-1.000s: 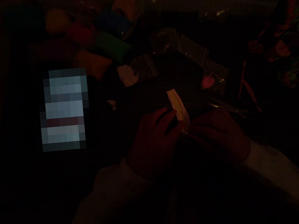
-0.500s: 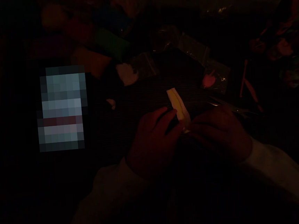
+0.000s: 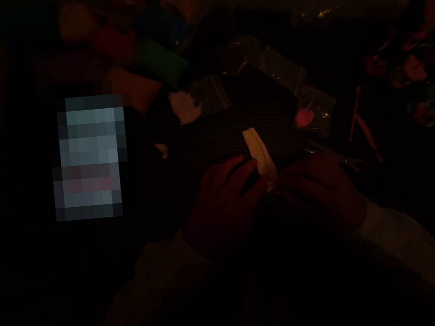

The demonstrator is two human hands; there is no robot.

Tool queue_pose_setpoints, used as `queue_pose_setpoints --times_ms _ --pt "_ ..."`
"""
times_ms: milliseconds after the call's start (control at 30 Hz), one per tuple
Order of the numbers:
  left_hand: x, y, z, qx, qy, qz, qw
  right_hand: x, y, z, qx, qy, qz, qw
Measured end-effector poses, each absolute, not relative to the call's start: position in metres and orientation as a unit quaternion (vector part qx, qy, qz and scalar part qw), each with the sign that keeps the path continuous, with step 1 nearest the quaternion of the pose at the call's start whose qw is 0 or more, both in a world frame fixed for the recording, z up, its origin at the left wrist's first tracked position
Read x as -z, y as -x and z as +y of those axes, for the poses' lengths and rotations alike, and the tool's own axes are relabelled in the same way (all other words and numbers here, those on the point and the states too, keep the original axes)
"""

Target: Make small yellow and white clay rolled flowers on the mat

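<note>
The scene is very dark. A thin strip that looks like soft clay point(image 3: 261, 151), pale with a yellow band along it, lies at the middle of the table. My left hand point(image 3: 226, 203) rests at its left side; one fingertip meets the edge and the thumb is on the near part, while another finger stretches out free. At the strip's near end my right hand point(image 3: 319, 194) has its fingers bent together in a pinch. The very end between the hands is partly hidden. Just beyond my right hand lie metal scissors point(image 3: 346, 160).
Pink modelling tools point(image 3: 357, 115) lie at right, near flower-like pieces point(image 3: 415, 67). Behind are small clear bags, one with a pink piece point(image 3: 305, 117), a white lump point(image 3: 185, 107) and coloured packs, including a green one point(image 3: 163, 63). A blurred lit screen point(image 3: 89, 156) stands left.
The near end of the strip shifts very slightly by my right fingertips. Both hands otherwise keep their places, and the screen's picture differs.
</note>
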State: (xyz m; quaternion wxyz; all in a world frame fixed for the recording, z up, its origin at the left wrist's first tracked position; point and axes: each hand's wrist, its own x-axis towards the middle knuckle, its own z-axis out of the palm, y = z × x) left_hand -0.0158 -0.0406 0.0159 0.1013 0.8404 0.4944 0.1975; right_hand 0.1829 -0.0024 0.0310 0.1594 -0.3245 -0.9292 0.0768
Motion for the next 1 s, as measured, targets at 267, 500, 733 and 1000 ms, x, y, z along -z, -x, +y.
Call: queue_pose_setpoints --times_ms 267,500,733,1000 --pt "-0.0156 0.0168 -0.0407 -0.196 -0.843 0.49 0.104 -0.0298 -0.1842 -0.0009 -0.06 0.318 -0.932 0.163" --pt "-0.0166 0.0177 -0.0403 -0.216 -0.833 0.494 0.122 -0.0317 -0.1858 -0.0028 -0.053 0.317 -0.935 0.148" --pt "-0.0153 0.0193 -0.0416 -0.224 -0.819 0.507 0.148 -0.0321 -0.1859 -0.0033 -0.032 0.322 -0.937 0.135" --pt "-0.0139 0.019 -0.0418 -0.236 -0.817 0.507 0.141 -0.03 -0.1869 -0.0025 -0.047 0.329 -0.931 0.151"
